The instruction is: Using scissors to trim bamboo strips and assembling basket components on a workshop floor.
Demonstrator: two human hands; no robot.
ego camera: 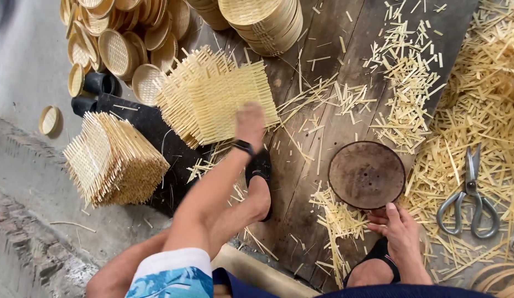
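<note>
Your right hand (pixel 399 229) rests near, at the right, on the near rim of the round dark disc (pixel 367 174). Its fingers touch that edge, loosely bent and lying close together; they pinch nothing that can be made out. The disc lies flat on the wooden board (pixel 301 182), with cut bamboo strips (pixel 337 218) heaped just to its left.

Scissors (pixel 468 196) lie to the right of the disc, apart from your hand, on a thick litter of offcuts (pixel 489 94).

Your left hand (pixel 250 124) reaches farther out, left of centre, and sits on the near right corner of a woven mat stack (pixel 213 96). The hand is blurred; whether the fingers are spread or gripping the mat cannot be told. A dark band (pixel 244 147) circles the wrist. Your foot in a black sandal (pixel 260 168) stands just near of that hand.

A second mat stack (pixel 113 160) sits at the left, well apart from both hands, on the concrete floor (pixel 30 72).

Farthest away, round woven trays (pixel 124 38) lie piled at the far left, and a tall tray stack (pixel 265 22) stands at far centre.
</note>
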